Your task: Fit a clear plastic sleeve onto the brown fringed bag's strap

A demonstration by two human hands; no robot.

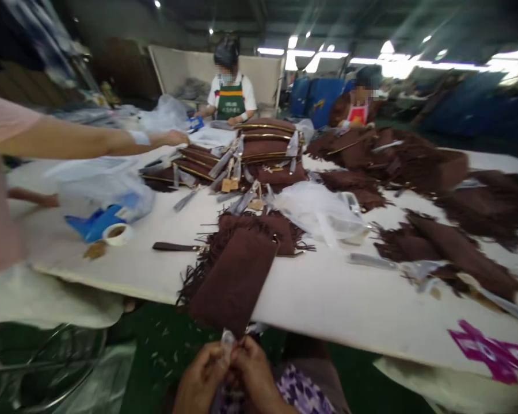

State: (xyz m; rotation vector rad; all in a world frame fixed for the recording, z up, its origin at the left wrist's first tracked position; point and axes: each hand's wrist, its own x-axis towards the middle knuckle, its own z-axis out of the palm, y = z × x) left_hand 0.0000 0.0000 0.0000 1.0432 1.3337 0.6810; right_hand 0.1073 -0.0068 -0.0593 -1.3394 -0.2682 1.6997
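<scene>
My left hand (198, 382) and my right hand (254, 374) meet at the bottom of the view, below the table edge. Both pinch a small clear plastic piece (227, 345) between their fingertips. Just above them a brown suede fringed pouch (235, 276) lies on the white table (328, 299), its lower end hanging over the near edge. A dark strap (176, 247) lies to the pouch's left.
Stacks of brown fringed bags (263, 149) fill the table's middle and right. Clear plastic bags (319, 210), a tape roll (117, 233) and a blue dispenser (95, 224) lie about. A co-worker's arm (90, 141) reaches in from the left; two aproned people work at the far side.
</scene>
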